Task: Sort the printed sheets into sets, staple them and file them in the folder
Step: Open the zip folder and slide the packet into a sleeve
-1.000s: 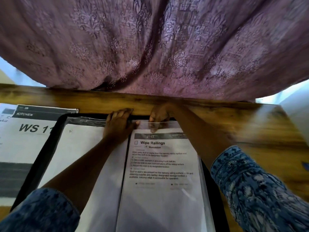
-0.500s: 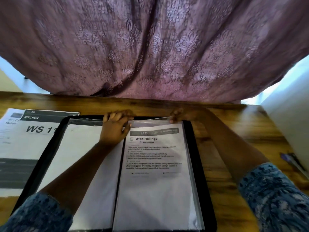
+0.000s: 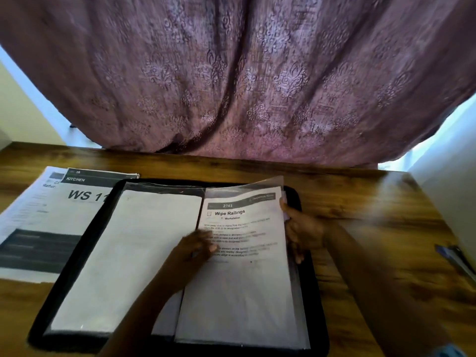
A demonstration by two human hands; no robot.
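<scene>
- Right hand [image 3: 302, 231] pinches the outer edge of the clear sleeve [image 3: 257, 186], tilting it up.
- Left hand [image 3: 195, 249], blurred, lies flat on the Wipe Railings sheet [image 3: 244, 292] inside that sleeve, gripping nothing.
- Folder [image 3: 313, 331] lies open on the worktop [image 3: 373, 228]; this set looks filed.
- Loose sheets [image 3: 33, 215] beside the folder look not yet filed.

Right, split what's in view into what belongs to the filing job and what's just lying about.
Job: black folder, open; Wipe Railings sheet in its clear sleeve, edge gripped by the right hand, left hand resting on it; KITCHEN sheet stack left of the folder.
Lying about: purple curtain; blurred pen-like item at the table's right edge.
</scene>
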